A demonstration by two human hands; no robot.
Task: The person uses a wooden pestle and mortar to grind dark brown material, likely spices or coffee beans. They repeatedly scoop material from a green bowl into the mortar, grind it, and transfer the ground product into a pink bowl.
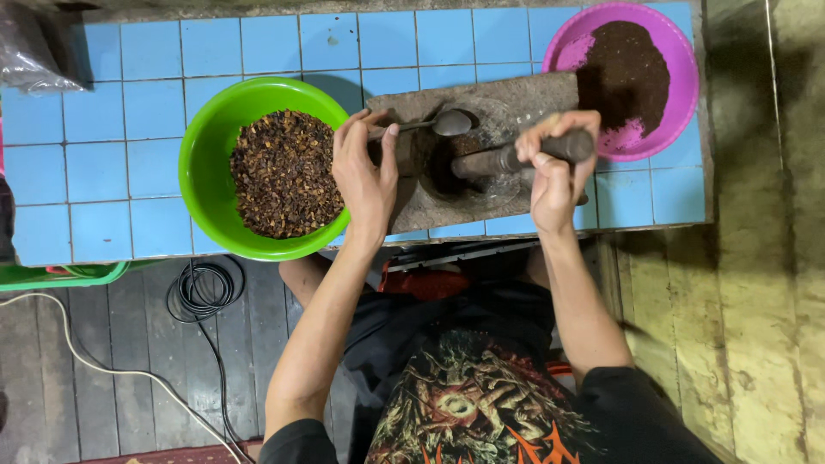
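A grey stone mortar block (507, 94) lies on the blue tiled counter (129, 112), with dark ground material in its round hollow. My right hand (557, 167) grips a dark pestle (507, 158) whose tip rests in the hollow. My left hand (365, 167) holds a metal spoon (443, 124) by its handle, the bowl of the spoon hovering over the mortar's far rim. The left hand sits between the mortar and a green bowl (206, 155).
The green bowl holds coarse brown dried pieces (284, 172). A purple bowl (683, 77) at the back right holds dark fine powder (627, 73). A clear plastic bag (30, 51) lies at the far left. Black and white cables (202, 292) trail on the wooden floor below the counter.
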